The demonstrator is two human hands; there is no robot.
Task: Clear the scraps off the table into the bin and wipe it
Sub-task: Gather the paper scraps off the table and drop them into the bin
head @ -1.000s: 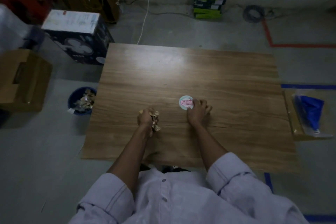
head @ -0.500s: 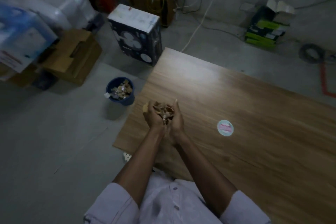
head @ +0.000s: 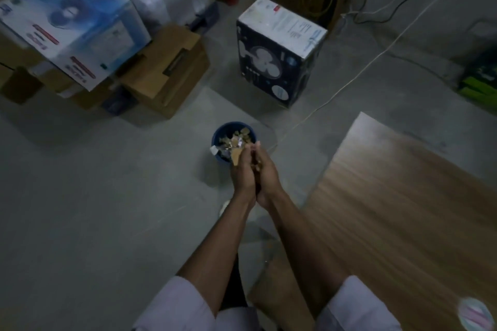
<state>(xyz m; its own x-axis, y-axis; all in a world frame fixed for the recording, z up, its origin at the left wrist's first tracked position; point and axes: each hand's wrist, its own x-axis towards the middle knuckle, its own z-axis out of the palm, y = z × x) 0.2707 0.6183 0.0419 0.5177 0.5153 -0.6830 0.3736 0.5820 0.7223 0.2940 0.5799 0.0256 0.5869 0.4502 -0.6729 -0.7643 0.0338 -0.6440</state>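
Observation:
My left hand (head: 242, 173) and my right hand (head: 266, 172) are pressed together, cupped around a bunch of brown paper scraps (head: 236, 156). They hover off the table's left edge, just over the near rim of a small blue bin (head: 219, 133) on the floor. The bin holds several brown and silvery scraps. The wooden table (head: 403, 209) lies to the right. A round white and pink sticker-like disc (head: 474, 314) rests on the table at the lower right corner of the view.
A dark fan box (head: 277, 56) stands on the floor beyond the bin. Cardboard boxes (head: 166, 70) and a blue-white carton (head: 67, 24) are stacked at the left. A white cable (head: 349, 83) runs across the grey floor toward the bin.
Both hands carried the scraps leftward off the table and out over the bin. My view swung left, so the table now fills only the right side.

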